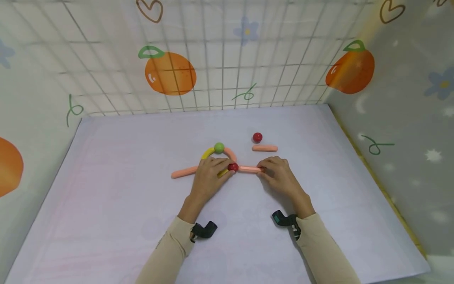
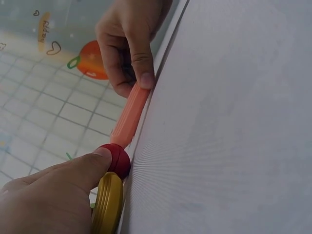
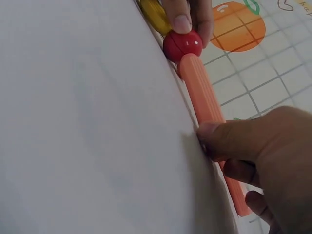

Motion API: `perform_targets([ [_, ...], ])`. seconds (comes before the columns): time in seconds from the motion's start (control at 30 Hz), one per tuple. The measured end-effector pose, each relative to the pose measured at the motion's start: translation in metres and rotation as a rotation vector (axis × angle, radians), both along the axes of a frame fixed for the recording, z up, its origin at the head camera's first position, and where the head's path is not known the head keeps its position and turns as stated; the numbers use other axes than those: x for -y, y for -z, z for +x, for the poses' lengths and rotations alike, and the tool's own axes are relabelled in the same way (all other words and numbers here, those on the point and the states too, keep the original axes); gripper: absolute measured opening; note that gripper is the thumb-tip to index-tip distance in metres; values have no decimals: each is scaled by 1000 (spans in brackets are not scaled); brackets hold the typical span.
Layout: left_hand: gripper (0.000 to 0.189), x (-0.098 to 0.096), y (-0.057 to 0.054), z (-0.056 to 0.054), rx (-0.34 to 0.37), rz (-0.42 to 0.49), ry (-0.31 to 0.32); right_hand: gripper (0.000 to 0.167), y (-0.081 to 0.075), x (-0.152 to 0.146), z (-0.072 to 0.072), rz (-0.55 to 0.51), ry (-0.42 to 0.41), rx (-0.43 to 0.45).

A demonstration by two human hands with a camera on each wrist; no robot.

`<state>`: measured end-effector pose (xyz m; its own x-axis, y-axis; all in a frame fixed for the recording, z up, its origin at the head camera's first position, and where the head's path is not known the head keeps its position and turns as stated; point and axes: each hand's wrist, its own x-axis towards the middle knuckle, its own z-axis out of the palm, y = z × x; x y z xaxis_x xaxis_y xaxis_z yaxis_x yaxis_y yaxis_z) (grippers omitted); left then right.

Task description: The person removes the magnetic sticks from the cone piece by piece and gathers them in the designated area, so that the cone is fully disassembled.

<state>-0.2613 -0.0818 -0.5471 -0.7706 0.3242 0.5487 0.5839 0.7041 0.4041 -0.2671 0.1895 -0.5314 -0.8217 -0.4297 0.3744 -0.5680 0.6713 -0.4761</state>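
Mid-frame, the left hand (image 1: 210, 176) and right hand (image 1: 281, 174) clamp thumb and fingers: the right on the pink rod (image 1: 248, 169), near its right end (probably light and stiff; its ridged sides offer grip), the left on the red ball (image 1: 233, 167), likely slippery, best pinched across its middle.

On the white table (image 1: 106, 236), a green ball (image 1: 219, 148) sits between a curved yellow rod (image 1: 207, 152), left, and a curved pink rod (image 1: 231, 153), right. In front sits a red ball (image 1: 233, 167), with a straight pink rod (image 1: 249, 169) to its right; another pink rod (image 1: 184, 172) lies left of the left hand (image 1: 209, 176). Behind the straight rod lies a short pink rod (image 1: 265, 148), then a second red ball (image 1: 257, 137).
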Motion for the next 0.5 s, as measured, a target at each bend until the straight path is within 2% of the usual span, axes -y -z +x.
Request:
perform_targets([
  [0.5, 36, -5, -6, 7, 39, -16, -2, 18, 6, 0, 0, -22, 28, 52],
])
